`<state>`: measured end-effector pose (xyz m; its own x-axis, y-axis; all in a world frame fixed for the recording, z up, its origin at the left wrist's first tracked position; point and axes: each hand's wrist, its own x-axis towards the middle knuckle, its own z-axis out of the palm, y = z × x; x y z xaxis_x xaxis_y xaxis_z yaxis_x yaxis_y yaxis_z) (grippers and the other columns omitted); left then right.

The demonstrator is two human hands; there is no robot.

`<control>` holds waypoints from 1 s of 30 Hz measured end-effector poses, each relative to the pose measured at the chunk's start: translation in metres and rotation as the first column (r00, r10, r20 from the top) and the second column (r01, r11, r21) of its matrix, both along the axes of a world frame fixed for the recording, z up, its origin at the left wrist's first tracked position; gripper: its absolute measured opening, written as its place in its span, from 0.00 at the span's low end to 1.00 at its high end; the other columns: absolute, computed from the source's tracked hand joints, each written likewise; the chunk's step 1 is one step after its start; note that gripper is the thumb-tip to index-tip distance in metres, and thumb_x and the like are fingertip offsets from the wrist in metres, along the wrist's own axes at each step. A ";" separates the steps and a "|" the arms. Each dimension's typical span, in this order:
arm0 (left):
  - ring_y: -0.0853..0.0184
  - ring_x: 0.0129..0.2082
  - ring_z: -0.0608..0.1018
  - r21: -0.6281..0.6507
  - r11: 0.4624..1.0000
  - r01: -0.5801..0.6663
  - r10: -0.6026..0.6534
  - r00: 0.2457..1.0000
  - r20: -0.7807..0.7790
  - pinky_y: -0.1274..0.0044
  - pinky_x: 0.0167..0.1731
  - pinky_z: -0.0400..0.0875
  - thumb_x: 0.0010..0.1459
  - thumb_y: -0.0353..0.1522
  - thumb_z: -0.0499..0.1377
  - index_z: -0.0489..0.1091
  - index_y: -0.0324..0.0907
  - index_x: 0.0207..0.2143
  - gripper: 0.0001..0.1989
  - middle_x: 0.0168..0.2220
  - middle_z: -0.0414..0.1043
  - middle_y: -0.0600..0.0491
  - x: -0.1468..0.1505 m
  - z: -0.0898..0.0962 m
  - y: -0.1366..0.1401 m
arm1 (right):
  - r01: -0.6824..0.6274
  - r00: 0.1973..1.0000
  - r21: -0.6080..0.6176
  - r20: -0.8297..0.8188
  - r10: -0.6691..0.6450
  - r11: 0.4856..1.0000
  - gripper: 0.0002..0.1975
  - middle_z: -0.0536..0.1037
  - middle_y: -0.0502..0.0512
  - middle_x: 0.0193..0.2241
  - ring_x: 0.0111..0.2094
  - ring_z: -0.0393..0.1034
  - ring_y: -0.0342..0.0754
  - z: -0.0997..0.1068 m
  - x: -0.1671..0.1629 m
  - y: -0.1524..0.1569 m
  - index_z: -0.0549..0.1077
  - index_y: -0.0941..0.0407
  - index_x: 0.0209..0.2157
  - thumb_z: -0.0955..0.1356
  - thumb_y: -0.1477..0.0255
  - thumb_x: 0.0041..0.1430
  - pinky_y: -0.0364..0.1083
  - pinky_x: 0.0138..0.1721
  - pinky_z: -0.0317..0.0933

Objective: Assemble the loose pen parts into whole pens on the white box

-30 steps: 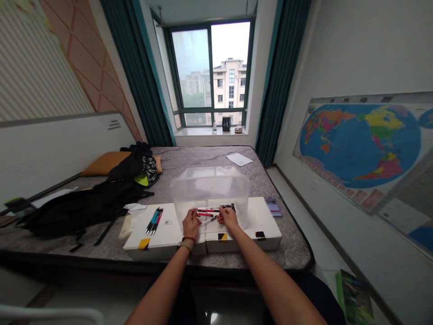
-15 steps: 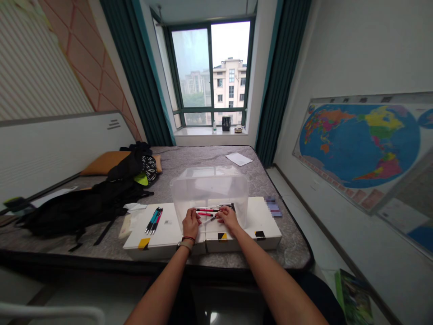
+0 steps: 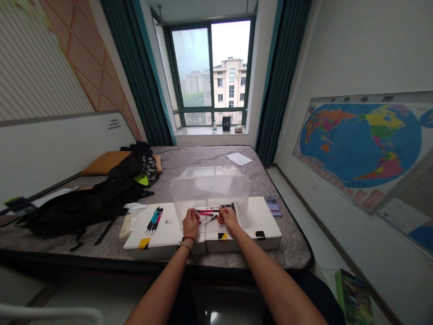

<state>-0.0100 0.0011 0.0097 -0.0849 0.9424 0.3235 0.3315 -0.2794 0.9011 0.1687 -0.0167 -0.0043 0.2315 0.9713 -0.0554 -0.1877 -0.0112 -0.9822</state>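
A red and black pen (image 3: pixel 207 211) spans the gap between my two hands, just inside the mouth of a clear plastic bin (image 3: pixel 209 187) lying on its side. My left hand (image 3: pixel 191 222) pinches its left end, and my right hand (image 3: pixel 228 218) is closed around its right end. Just below it is a second red pen (image 3: pixel 206 214). A thin white piece with a dark tip (image 3: pixel 210 219) slants beneath, close to my right fingers. Several dark pen parts (image 3: pixel 231 206) lie behind my right hand, partly hidden.
White boxes (image 3: pixel 260 221) support the bin on the bed (image 3: pixel 199 155). Several blue and red pens (image 3: pixel 154 220) lie to the left. A black backpack (image 3: pixel 81 207) is farther left, white paper (image 3: pixel 239 159) toward the window, and a blurred purple packet (image 3: pixel 274 206) at right.
My right fingers have curled in more tightly at the pen's right end. My left hand and the surrounding things look the same.
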 end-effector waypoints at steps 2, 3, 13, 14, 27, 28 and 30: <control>0.73 0.17 0.72 0.002 1.000 -0.001 0.001 1.000 -0.008 0.81 0.22 0.65 0.61 0.43 0.46 0.64 0.44 0.32 0.14 0.21 0.68 0.59 0.000 0.001 -0.001 | 0.000 1.000 -0.001 -0.001 0.000 1.000 0.23 0.75 0.52 0.18 0.16 0.67 0.41 -0.001 0.000 0.001 0.65 0.57 0.23 0.66 0.50 0.49 0.38 0.17 0.61; 0.73 0.17 0.72 0.004 1.000 -0.003 0.003 1.000 -0.011 0.81 0.22 0.65 0.61 0.43 0.46 0.64 0.44 0.32 0.14 0.21 0.68 0.59 0.000 0.001 -0.001 | 0.002 1.000 0.000 -0.002 -0.002 1.000 0.23 0.75 0.52 0.18 0.16 0.67 0.41 -0.002 0.000 0.001 0.65 0.57 0.23 0.66 0.50 0.49 0.38 0.17 0.61; 0.72 0.18 0.71 0.024 0.999 -0.027 0.029 0.996 -0.080 0.80 0.24 0.64 0.62 0.42 0.45 0.62 0.44 0.28 0.15 0.19 0.67 0.60 0.001 0.004 -0.004 | 0.011 0.999 -0.005 -0.031 -0.011 1.000 0.23 0.75 0.53 0.17 0.16 0.66 0.40 0.000 0.001 0.001 0.65 0.57 0.23 0.66 0.50 0.50 0.38 0.17 0.60; 0.72 0.18 0.71 0.025 0.999 -0.026 0.028 0.996 -0.088 0.80 0.25 0.63 0.63 0.42 0.45 0.62 0.44 0.28 0.16 0.18 0.67 0.60 0.001 0.004 -0.004 | 0.013 0.999 -0.008 -0.033 -0.014 1.000 0.23 0.75 0.53 0.17 0.16 0.66 0.40 0.000 0.001 0.001 0.65 0.58 0.23 0.66 0.50 0.50 0.38 0.16 0.60; 0.70 0.19 0.71 0.020 1.000 -0.023 0.026 0.992 -0.123 0.78 0.26 0.62 0.62 0.42 0.46 0.63 0.45 0.25 0.18 0.15 0.65 0.59 0.000 0.007 -0.006 | 0.015 0.997 -0.013 -0.079 -0.016 1.000 0.22 0.76 0.54 0.19 0.17 0.67 0.40 -0.001 0.002 0.002 0.66 0.58 0.24 0.66 0.51 0.50 0.38 0.17 0.60; 0.69 0.19 0.70 0.019 1.000 -0.022 0.024 0.993 -0.115 0.78 0.26 0.62 0.62 0.43 0.46 0.63 0.45 0.24 0.18 0.15 0.65 0.58 0.001 0.008 -0.007 | 0.015 0.997 -0.013 -0.081 -0.016 1.000 0.22 0.76 0.55 0.19 0.17 0.67 0.41 -0.001 0.002 0.002 0.66 0.58 0.24 0.66 0.51 0.50 0.38 0.17 0.60; 0.68 0.19 0.70 0.018 1.000 -0.025 0.027 0.994 -0.102 0.78 0.26 0.61 0.62 0.43 0.46 0.63 0.45 0.24 0.18 0.15 0.65 0.58 0.001 0.008 -0.007 | 0.017 0.997 -0.014 -0.080 -0.018 1.000 0.22 0.76 0.55 0.19 0.17 0.67 0.41 -0.001 0.002 0.001 0.66 0.58 0.24 0.66 0.51 0.50 0.38 0.17 0.60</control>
